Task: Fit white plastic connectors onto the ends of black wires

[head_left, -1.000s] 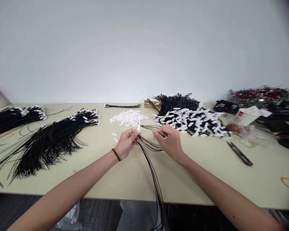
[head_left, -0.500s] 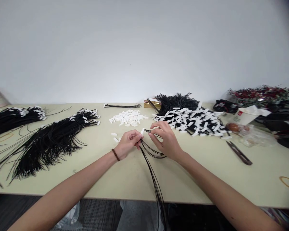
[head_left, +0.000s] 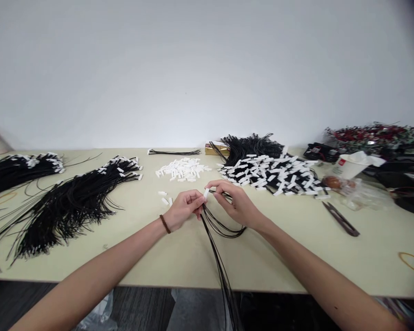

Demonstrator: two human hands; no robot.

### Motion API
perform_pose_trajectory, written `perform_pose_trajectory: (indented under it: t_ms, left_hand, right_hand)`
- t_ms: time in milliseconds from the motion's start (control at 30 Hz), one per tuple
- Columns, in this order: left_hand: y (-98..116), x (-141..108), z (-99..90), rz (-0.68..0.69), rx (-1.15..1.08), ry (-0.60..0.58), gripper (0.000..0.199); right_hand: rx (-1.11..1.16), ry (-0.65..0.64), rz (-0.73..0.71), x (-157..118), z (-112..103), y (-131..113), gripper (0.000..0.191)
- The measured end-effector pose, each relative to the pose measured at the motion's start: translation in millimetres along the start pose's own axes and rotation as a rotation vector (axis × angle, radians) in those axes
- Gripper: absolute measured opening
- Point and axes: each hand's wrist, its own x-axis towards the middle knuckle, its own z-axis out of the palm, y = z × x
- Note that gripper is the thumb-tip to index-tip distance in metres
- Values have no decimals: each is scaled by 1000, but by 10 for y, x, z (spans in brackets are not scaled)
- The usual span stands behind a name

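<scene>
above the middle of the bench [head_left: 151,257], the white connector [head_left: 207,193] stands between the 2 hands. the left hand [head_left: 185,208] is clamped on its lower part, with the thumb pressing on the side. the right hand [head_left: 235,202] has its fingers bent close to the upper end, beside black wires [head_left: 223,274]; whether its fingertips are pressed together on a wire, i cannot tell.

the step seems to be fine work with wires at this connector. to do it well, i think the left hand should keep the connector firm and not let it turn, while the right hand guides 1 wire at a time, straight and without bending its tip. the hanging part should be left slack, so that its weight does not pull.

hard to make out are the wire tips and the holes of the connector, which are too small and partly covered by fingers. also, the right palm hides some of the loop, and the wires run over the bench edge and are cut off at the bottom.
</scene>
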Motion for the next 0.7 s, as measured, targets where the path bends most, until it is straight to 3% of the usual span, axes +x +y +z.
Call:
perform_pose_trajectory:
  t_ms: [100, 200, 267, 367, 467, 700]
  left_hand:
    - [-11, 3, 7, -10, -24, 24, 35]
    - [-24, 18, 0, -13, -73, 92, 35]
    - [-31, 31, -14, -13, -103, 152, 34]
    - [-38, 48, -40, -24, -149, 211, 30]
    - [-38, 56, -50, -41, -216, 199, 26]
    - [-1, 32, 11, -53, -333, 146, 17]
  right_hand:
    - [-107, 33, -20, -1, 16, 21, 16]
    - [-368, 140, -70, -14, 55, 31, 9]
    - [-512, 154, -172, -27, 81, 21, 16]
    - [-597, 77, -390, -48, 120, 6, 21]
    - [-652, 40, -501, -61, 164, 27, 12]
    - [-694, 87, -592, -68, 229, 100, 14]
